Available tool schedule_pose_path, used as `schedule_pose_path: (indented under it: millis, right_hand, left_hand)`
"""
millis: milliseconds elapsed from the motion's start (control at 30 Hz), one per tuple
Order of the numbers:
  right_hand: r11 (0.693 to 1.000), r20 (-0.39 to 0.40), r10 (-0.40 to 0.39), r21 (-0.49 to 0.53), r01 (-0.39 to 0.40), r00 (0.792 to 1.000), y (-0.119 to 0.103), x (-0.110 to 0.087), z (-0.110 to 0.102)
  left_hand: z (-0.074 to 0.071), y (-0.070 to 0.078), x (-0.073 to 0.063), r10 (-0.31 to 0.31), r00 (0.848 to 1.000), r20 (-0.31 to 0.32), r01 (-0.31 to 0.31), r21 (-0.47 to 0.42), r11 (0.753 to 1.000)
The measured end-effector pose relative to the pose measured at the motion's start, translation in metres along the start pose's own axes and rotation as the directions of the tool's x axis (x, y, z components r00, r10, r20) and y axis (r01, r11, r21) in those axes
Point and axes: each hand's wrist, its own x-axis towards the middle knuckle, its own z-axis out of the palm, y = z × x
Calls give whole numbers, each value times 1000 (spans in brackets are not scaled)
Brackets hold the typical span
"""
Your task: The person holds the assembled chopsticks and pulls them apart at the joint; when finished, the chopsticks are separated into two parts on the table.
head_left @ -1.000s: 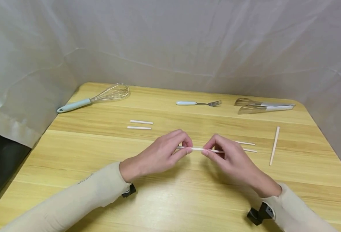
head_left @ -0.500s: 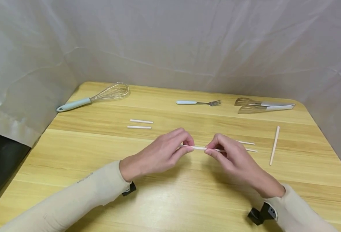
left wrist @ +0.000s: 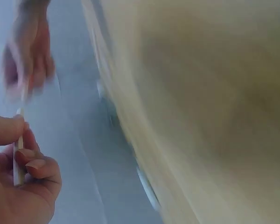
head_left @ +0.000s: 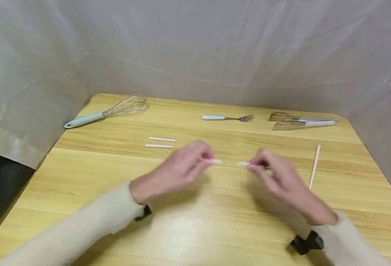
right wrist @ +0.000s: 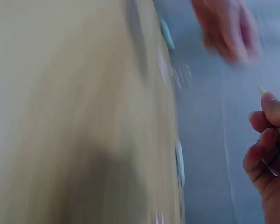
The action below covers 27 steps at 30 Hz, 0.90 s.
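My left hand (head_left: 182,164) pinches a short pale wooden chopstick piece (head_left: 217,161) between thumb and fingers, above the middle of the table. Facing it across a small gap, my right hand (head_left: 283,181) pinches another chopstick piece (head_left: 243,163). Each piece pokes out toward the other, and they are apart. In the left wrist view, much of the left hand's piece (left wrist: 19,158) shows along the fingers. Only a tip of the right hand's piece (right wrist: 262,89) shows in the right wrist view. Motion blurs both hands.
Two short stick pieces (head_left: 159,146) lie left of centre on the wooden table (head_left: 195,229). One longer chopstick (head_left: 315,166) lies at the right. Along the back are a whisk (head_left: 125,106), a fork (head_left: 228,118) and tongs (head_left: 303,122). Pale curtains (head_left: 195,48) surround the back.
The single chopstick held between both hands has come apart into two pieces, one in each hand. Both hands have risen and moved apart; the right hand now hides the two sticks behind it.
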Motion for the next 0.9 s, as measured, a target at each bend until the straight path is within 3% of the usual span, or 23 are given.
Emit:
schedule_pose_path:
  millis: [67,133,233,667,900]
  right_hand:
    - [996,-43,81,-27,-82,996,9,-10,-14]
    - [987,-69,155,-43,-158,986,17,-20,-26]
    - [985,-44,162,-58,-164,986,25,-29,-32]
    - [981,1,181,-70,-180,984,36,-42,-25]
    - [977,53,192,-107,-186,980,44,-46,-25]
  left_hand:
    - [-15,-12,-8,-100,994,-33,99,-28,995]
    - [-31,-25,-16,-198,979,-52,196,-41,980]
    - [-46,-39,-24,-266,963,-36,265,-21,964]
    - [-55,-72,-34,-346,938,-18,347,51,936]
    - [-56,-85,-39,-329,943,38,325,84,942]
